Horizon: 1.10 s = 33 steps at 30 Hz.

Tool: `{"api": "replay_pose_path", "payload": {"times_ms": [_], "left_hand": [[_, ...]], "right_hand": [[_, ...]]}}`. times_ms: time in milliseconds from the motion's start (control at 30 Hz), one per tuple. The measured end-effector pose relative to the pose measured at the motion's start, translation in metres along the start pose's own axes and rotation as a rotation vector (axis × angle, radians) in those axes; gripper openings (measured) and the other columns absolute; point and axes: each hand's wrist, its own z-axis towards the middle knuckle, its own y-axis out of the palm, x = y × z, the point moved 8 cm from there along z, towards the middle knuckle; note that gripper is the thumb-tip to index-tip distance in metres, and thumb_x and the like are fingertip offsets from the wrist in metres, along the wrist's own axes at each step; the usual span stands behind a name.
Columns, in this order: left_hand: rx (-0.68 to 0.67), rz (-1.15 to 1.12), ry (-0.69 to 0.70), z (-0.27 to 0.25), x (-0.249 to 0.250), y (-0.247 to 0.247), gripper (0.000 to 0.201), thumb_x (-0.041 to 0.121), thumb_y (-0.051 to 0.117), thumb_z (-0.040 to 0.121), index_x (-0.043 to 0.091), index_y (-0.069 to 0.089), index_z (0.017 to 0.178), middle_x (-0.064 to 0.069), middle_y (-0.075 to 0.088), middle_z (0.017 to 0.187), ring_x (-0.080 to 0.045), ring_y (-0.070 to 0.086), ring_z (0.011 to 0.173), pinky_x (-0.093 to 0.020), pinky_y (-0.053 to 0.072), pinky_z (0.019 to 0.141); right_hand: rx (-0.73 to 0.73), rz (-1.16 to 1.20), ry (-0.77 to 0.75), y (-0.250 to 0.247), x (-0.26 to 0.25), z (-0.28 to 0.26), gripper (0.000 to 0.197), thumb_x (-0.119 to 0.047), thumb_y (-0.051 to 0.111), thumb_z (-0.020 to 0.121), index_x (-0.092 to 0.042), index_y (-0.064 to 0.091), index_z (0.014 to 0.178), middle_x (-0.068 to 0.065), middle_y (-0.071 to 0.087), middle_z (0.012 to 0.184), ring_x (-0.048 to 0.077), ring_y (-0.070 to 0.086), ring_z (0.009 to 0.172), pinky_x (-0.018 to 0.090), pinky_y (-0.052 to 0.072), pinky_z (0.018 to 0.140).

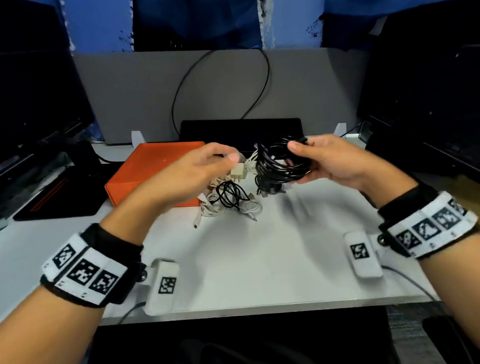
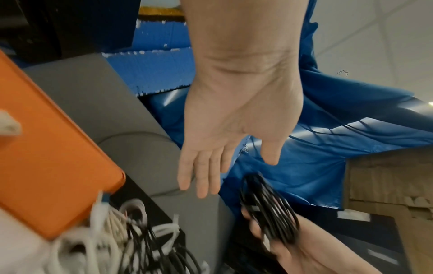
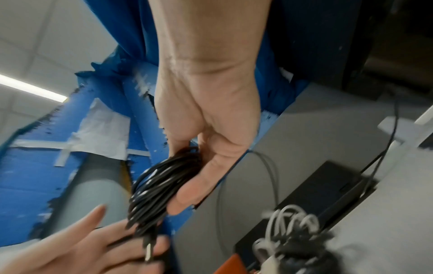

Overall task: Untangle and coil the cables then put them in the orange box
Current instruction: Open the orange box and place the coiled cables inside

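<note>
My right hand (image 1: 297,162) grips a coil of black cable (image 1: 282,163) above the white table, thumb on top; the right wrist view shows the black coil (image 3: 161,185) pinched between thumb and fingers. My left hand (image 1: 224,155) hovers just left of it with straight fingers and holds nothing, as the left wrist view shows the left hand (image 2: 234,172) bare beside the black coil (image 2: 269,209). The coil's plug end hangs by my left hand's fingers (image 3: 105,241). The orange box (image 1: 150,169) stands behind my left hand. A tangle of white and black cables (image 1: 228,201) with a white plug adapter (image 1: 238,174) lies beside it.
A grey partition (image 1: 215,86) with a looping black wire closes off the back. A black flat unit (image 1: 242,129) lies behind the cables. Dark monitors flank both sides, and a black pad (image 1: 60,195) lies at the left. The table's near part (image 1: 250,264) is bare white.
</note>
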Motion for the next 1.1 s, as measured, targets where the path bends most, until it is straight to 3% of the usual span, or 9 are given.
{"api": "replay_pose_path", "payload": {"times_ms": [100,267,433,533,667,733,833,1000,1100], "left_hand": [[0.054,0.180,-0.037,0.003,-0.013,-0.036,0.016,0.047,0.058,0.099,0.040,0.067,0.111,0.020,0.069,0.118,0.003,0.062,0.112,-0.020,0.045,0.098],[0.090,0.505,-0.213,0.021,-0.062,-0.088,0.029,0.051,0.060,0.096,0.031,0.072,0.114,0.008,0.068,0.122,-0.017,0.060,0.117,-0.033,0.042,0.105],[0.078,0.717,-0.367,0.047,-0.113,-0.145,0.039,0.050,0.060,0.097,0.025,0.071,0.125,-0.002,0.063,0.136,-0.028,0.057,0.125,-0.039,0.040,0.112],[0.102,0.802,-0.452,0.056,-0.137,-0.174,0.037,0.041,0.063,0.098,0.016,0.069,0.124,-0.011,0.065,0.129,-0.032,0.061,0.112,-0.039,0.048,0.102],[0.002,0.834,-0.551,0.065,-0.164,-0.188,0.031,0.042,0.065,0.097,0.016,0.066,0.115,-0.008,0.066,0.118,-0.027,0.066,0.095,-0.038,0.059,0.076],[-0.022,0.822,-0.562,0.067,-0.167,-0.190,0.033,0.034,0.065,0.099,0.016,0.061,0.126,-0.008,0.063,0.122,-0.026,0.065,0.095,-0.035,0.058,0.068],[-0.023,0.826,-0.577,0.069,-0.169,-0.192,0.046,0.021,0.067,0.098,0.006,0.054,0.140,-0.014,0.063,0.124,-0.029,0.070,0.089,-0.041,0.062,0.077],[-0.062,0.745,-0.593,0.063,-0.182,-0.192,0.026,0.011,0.062,0.099,-0.006,0.066,0.118,-0.024,0.075,0.096,-0.037,0.076,0.077,-0.040,0.064,0.063],[-0.075,0.710,-0.586,0.059,-0.179,-0.191,0.024,0.008,0.059,0.099,-0.006,0.064,0.119,-0.025,0.073,0.095,-0.032,0.073,0.065,-0.034,0.061,0.052]], "right_hand": [[0.047,-0.154,0.188,-0.049,0.032,0.018,0.035,-0.027,0.063,0.100,0.004,0.068,0.114,0.021,0.077,0.106,0.031,0.077,0.086,0.031,0.064,0.068],[0.119,-0.325,0.459,-0.091,0.094,0.044,0.042,-0.019,0.069,0.097,0.016,0.061,0.118,0.032,0.072,0.107,0.040,0.074,0.084,0.037,0.065,0.069],[0.230,-0.172,0.495,-0.091,0.115,0.062,0.027,-0.014,0.064,0.101,0.011,0.059,0.109,0.030,0.067,0.120,0.033,0.074,0.080,0.034,0.064,0.059],[0.295,-0.196,0.494,-0.093,0.120,0.075,0.027,-0.018,0.064,0.102,0.008,0.059,0.107,0.029,0.065,0.127,0.032,0.070,0.084,0.036,0.065,0.061],[0.237,-0.915,0.544,-0.100,0.083,0.083,0.051,-0.050,0.058,0.101,0.001,0.063,0.101,0.017,0.067,0.103,0.036,0.067,0.101,0.041,0.055,0.086],[0.280,-1.180,0.426,-0.092,0.035,0.091,0.054,-0.048,0.052,0.104,0.003,0.065,0.112,0.021,0.066,0.117,0.040,0.061,0.119,0.040,0.050,0.095],[0.324,-1.303,0.151,-0.030,-0.039,0.101,0.053,-0.053,0.053,0.099,-0.005,0.067,0.115,0.022,0.066,0.123,0.042,0.062,0.113,0.045,0.053,0.094],[-0.150,-1.332,-0.202,0.180,-0.076,0.070,0.033,-0.047,0.062,0.096,-0.016,0.072,0.101,0.003,0.065,0.088,0.027,0.064,0.093,0.033,0.051,0.077],[-0.310,-1.517,-0.279,0.271,-0.046,0.063,0.036,-0.045,0.058,0.100,-0.017,0.069,0.119,0.006,0.066,0.108,0.031,0.066,0.102,0.033,0.045,0.075]]}}
